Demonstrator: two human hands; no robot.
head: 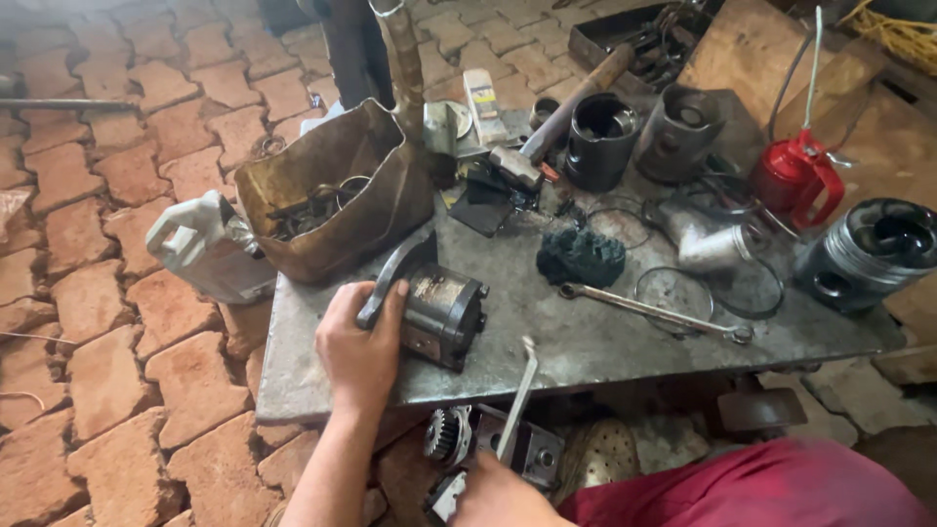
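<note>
Left hand [359,353] clamped over near end of grimy grey pump housing [444,315], thumb and fingers wrapped round curved dark metal bar [393,273] leaning against housing's top. Housing resting on steel-topped workbench [547,342], near its front-left part, just right of dented rusty tin [337,190] full of scrap rings and bolts. Right hand [500,496] low at picture's bottom edge, below bench front, closed around slim wrench [518,398] whose shaft slants up to bench edge. Just beside that hand, second pump part [488,444] with toothed gear at its left end, under bench lip. On bench top, further right: long combination spanner [652,310] lying flat, dark knobbly lump [581,256] behind it, thin wire rings [708,293] around spanner's far end. Along back of bench: two dark cylinder sleeves [639,137], hammer [571,107] laid aslant between them and tin. Red oil can [795,176] with long spout at right, ribbed piston [869,252] at right corner. White plastic jug [205,244] on brick paving [107,254], touching bench's left side. Red trouser leg [752,483] at lower right.
</note>
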